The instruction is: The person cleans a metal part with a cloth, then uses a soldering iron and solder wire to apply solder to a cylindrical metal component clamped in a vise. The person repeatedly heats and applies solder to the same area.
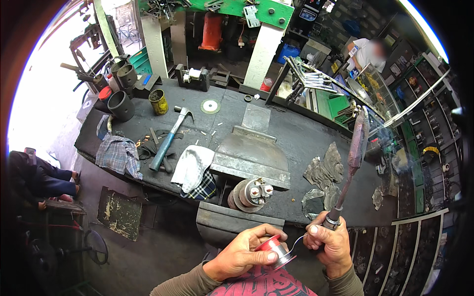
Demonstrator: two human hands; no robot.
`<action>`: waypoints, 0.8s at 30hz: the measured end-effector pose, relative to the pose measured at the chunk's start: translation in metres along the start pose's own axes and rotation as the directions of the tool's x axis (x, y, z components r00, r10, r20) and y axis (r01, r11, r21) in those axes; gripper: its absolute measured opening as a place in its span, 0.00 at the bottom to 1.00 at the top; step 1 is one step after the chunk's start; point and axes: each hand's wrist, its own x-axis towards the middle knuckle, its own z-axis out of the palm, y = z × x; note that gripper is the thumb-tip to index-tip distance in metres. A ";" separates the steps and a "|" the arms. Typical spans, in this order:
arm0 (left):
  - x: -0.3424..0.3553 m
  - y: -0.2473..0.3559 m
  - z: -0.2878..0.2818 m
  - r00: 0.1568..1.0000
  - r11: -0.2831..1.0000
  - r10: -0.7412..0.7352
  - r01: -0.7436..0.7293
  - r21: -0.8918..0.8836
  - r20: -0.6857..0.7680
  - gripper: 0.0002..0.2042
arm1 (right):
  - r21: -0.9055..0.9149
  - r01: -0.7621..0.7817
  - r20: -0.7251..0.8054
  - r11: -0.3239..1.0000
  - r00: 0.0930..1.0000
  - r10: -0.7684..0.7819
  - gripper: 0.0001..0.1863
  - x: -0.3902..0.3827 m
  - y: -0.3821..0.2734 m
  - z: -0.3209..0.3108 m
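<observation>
My left hand is closed around a red-flanged spool of solder wire. A silvery strand runs from the spool across to my right hand. That hand grips the dark handle of a large soldering iron, held upright with its heavy reddish-brown head at the top. Beyond my hands, a bench vise has a round metal part between its jaws. Two copper-coloured studs stand on the part's pale end cap. Whether the strand's end is pinched in my right fingers I cannot tell.
Left of the vise lie a claw hammer, a white cloth and a plaid rag. Crumpled dark sheets are at right. A grinding disc and a yellow can stand farther back. Another person is at far right.
</observation>
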 end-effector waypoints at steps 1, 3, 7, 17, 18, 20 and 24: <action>0.000 0.000 0.000 1.000 0.999 0.005 -0.005 -0.034 -0.010 0.30 | -0.018 -0.002 -0.005 1.000 1.000 0.002 0.10 0.001 0.001 0.001; 0.001 0.001 0.002 1.000 0.996 -0.007 0.006 -0.084 -0.006 0.30 | -0.030 0.011 0.000 0.999 1.000 -0.011 0.11 0.003 0.002 0.002; 0.001 0.010 0.006 0.997 0.995 -0.051 0.056 0.088 -0.064 0.30 | -0.046 0.027 -0.015 0.999 1.000 -0.028 0.11 0.007 -0.001 0.003; -0.017 0.042 -0.004 1.000 0.800 0.015 -0.012 0.600 0.000 0.19 | -0.286 0.051 -0.055 0.957 0.996 -0.069 0.11 0.016 -0.022 -0.014; -0.026 0.050 -0.004 0.995 0.769 0.096 -0.070 0.635 -0.007 0.17 | -0.336 0.073 -0.078 0.939 0.991 -0.105 0.11 0.017 -0.029 -0.019; -0.046 0.070 -0.006 0.975 0.713 0.223 -0.158 0.683 -0.007 0.15 | -0.491 0.129 -0.113 0.862 0.971 -0.209 0.16 0.016 -0.048 -0.028; -0.085 0.113 -0.002 0.857 0.499 0.503 -0.184 0.847 -0.111 0.16 | -0.815 0.195 -0.049 0.545 0.915 -0.401 0.25 0.005 -0.101 -0.045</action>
